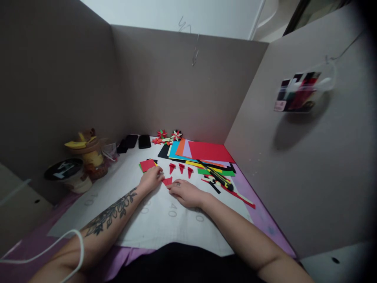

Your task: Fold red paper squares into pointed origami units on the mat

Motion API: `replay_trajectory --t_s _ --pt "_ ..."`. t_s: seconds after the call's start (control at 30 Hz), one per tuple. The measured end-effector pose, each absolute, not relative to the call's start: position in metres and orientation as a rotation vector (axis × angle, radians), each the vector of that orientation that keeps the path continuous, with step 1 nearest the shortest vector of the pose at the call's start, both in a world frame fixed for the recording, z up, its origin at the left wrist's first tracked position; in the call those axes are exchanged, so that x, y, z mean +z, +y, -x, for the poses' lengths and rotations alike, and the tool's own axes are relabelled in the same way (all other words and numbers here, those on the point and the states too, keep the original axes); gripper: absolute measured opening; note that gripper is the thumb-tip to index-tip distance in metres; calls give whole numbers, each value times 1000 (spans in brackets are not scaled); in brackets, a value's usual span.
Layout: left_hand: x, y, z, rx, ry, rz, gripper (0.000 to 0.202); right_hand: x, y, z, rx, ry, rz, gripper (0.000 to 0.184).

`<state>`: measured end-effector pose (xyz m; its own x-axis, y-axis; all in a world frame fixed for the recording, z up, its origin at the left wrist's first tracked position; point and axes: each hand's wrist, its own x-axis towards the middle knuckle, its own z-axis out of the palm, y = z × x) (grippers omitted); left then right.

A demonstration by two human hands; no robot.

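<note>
Both my hands rest on the white cutting mat (159, 220) and meet over a small red paper piece (167, 181). My left hand (151, 179) has its fingers curled and pinches the piece's left edge. My right hand (185, 192) lies low with fingertips pressed on the piece's right edge. Just beyond it stand three folded red paper cones (181, 168) in a row. A small stack of red and green paper squares (147, 165) lies to the left of the cones.
A fan of coloured paper sheets (203, 153) lies at the back right, with a yellow-black utility knife (218, 177) and paper strips on it. Finished paper flowers (167, 136), black phones (137, 141), a toy jar (88, 153) and a tape roll (66, 171) line the back and left. Grey partition walls surround the desk.
</note>
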<state>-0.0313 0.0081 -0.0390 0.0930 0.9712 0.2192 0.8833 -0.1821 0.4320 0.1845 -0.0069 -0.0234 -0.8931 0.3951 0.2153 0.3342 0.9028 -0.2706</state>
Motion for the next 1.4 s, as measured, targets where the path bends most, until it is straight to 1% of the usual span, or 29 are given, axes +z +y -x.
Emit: replay_trajectory --t_s 0.1,0.17,0.33,0.53,0.73,0.87,0.93,1.1,1.23,1.4 --pt "-40 5 32 667 1770 -2244 49 -21 -8 -184 308 -2810 536 18" --pt "-40 4 33 626 1752 -2260 57 -22 -8 -184 294 -2811 525 17" --pt "-40 8 34 595 1805 -2199 50 -24 -8 -184 312 -2798 517 16" --pt "-43 18 42 680 1822 -2158 38 -18 -13 -190 312 -2750 518 21" --pt "-42 12 43 794 1674 -2291 18 -15 -12 -194 346 -2715 536 24" --pt "-38 4 35 774 1415 -2441 18 -17 -13 -192 330 -2692 530 22" --pt "-36 2 33 737 1375 -2478 14 -20 -13 -191 333 -2673 521 22" --pt "-32 2 32 697 1327 -2466 5 -32 -8 -191 509 -2515 524 27" --pt "-27 -2 27 821 1340 -2303 10 -37 -1 -191 590 -2188 746 27" --pt "-20 -14 13 1057 1296 -2072 11 -37 1 -188 722 -1949 969 14"
